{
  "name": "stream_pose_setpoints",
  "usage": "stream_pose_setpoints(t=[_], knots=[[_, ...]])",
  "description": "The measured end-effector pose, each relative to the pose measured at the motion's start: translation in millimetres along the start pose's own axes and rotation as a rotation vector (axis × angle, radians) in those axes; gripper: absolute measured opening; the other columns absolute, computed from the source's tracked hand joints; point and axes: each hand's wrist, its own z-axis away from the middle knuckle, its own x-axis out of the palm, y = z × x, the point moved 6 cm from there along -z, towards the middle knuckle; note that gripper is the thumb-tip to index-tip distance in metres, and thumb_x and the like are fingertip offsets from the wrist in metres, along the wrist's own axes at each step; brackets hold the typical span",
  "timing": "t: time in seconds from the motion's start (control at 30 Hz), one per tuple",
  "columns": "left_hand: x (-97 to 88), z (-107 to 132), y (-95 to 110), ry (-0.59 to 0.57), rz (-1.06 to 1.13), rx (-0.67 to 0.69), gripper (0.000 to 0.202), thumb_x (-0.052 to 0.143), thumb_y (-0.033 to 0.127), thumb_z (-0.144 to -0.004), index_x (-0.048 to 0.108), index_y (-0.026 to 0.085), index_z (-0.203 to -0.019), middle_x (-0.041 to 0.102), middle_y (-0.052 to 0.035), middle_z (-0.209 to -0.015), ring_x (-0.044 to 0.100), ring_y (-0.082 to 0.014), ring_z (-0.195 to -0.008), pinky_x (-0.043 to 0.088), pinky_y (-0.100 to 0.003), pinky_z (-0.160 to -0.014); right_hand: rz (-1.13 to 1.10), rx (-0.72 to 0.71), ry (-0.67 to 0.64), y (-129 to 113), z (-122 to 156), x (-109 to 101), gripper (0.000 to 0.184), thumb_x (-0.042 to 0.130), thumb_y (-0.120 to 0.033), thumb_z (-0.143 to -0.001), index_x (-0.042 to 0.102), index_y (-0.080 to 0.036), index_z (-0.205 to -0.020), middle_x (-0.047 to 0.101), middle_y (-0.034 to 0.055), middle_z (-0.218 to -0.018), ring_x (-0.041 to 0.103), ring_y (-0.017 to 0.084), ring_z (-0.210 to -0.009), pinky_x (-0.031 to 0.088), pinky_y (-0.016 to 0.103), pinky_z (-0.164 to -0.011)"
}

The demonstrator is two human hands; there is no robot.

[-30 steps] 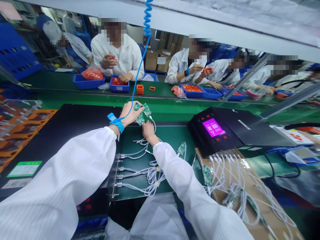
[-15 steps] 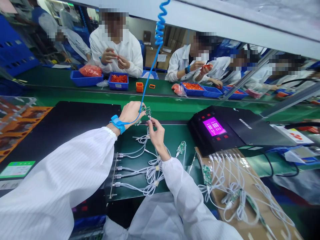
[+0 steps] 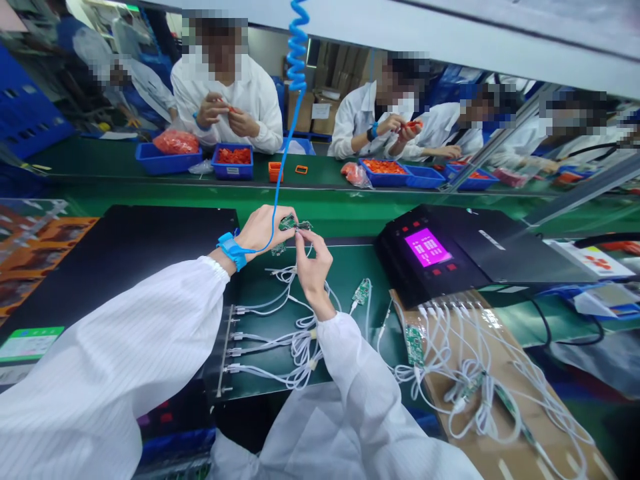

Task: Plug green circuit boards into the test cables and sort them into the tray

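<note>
My left hand [image 3: 263, 230], with a blue wrist strap [image 3: 233, 250] on its wrist, is closed on small green circuit boards [image 3: 287, 223]. Part of the boards hangs below the fingers and part sticks out past the fingertips. Finger and thumb of my right hand [image 3: 315, 267] pinch at the boards' near edge, against the left fingertips. A white cable [image 3: 311, 251] runs down behind the right hand; its plug is hidden between the fingers. Below the hands, bundled white cables [image 3: 303, 350] lead from a metal connector strip [image 3: 227, 350].
A black tester with a pink screen [image 3: 427, 247] stands right, its white cables [image 3: 470, 373] spread over cardboard. One wired circuit board [image 3: 361, 292] lies nearby. Left is a black box [image 3: 165, 233]. A coiled blue cord [image 3: 296, 57] hangs overhead. Across the line, co-workers handle orange parts [image 3: 385, 167].
My right hand's fingertips have moved up against the boards and the left fingertips. The boards' outer end has tilted flatter. The view has shifted slightly.
</note>
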Motion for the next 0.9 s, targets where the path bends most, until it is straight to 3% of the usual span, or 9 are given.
stream_pose_setpoints(t=[0.37, 0.6, 0.9], knots=[[-0.8, 0.5, -0.6, 0.031, -0.004, 0.01, 0.016, 0.066, 0.028, -0.084, 0.075, 0.018, -0.093, 0.075, -0.0055, -0.086, 0.067, -0.0223, -0.079, 0.042, -0.03, -0.069, -0.066, 0.147, 0.024, 2.0, 1.3, 3.6, 0.028, 0.059, -0.047, -0.098, 0.074, -0.025, -0.106, 0.073, 0.0102, -0.122, 0.065, 0.026, -0.117, 0.046, 0.049, -0.113], [3.7, 0.7, 1.1, 0.023, -0.074, 0.046, 0.015, 0.064, 0.027, -0.087, 0.073, 0.018, -0.096, 0.077, -0.0074, -0.097, 0.071, -0.0251, -0.092, 0.047, -0.031, -0.076, -0.041, 0.094, 0.093, -3.6, 0.2, 4.5, 0.025, 0.06, -0.044, -0.098, 0.074, -0.023, -0.102, 0.075, 0.0089, -0.111, 0.068, 0.022, -0.104, 0.052, 0.042, -0.103], [2.1, 1.9, 5.4, 0.026, -0.051, -0.02, 0.013, 0.068, 0.027, -0.086, 0.074, 0.017, -0.092, 0.077, -0.0071, -0.094, 0.072, -0.0253, -0.088, 0.046, -0.031, -0.072, -0.007, 0.077, 0.164, 1.5, 1.8, 5.2, 0.031, 0.056, -0.045, -0.101, 0.072, -0.018, -0.102, 0.073, 0.0078, -0.101, 0.07, 0.018, -0.095, 0.057, 0.034, -0.09]])
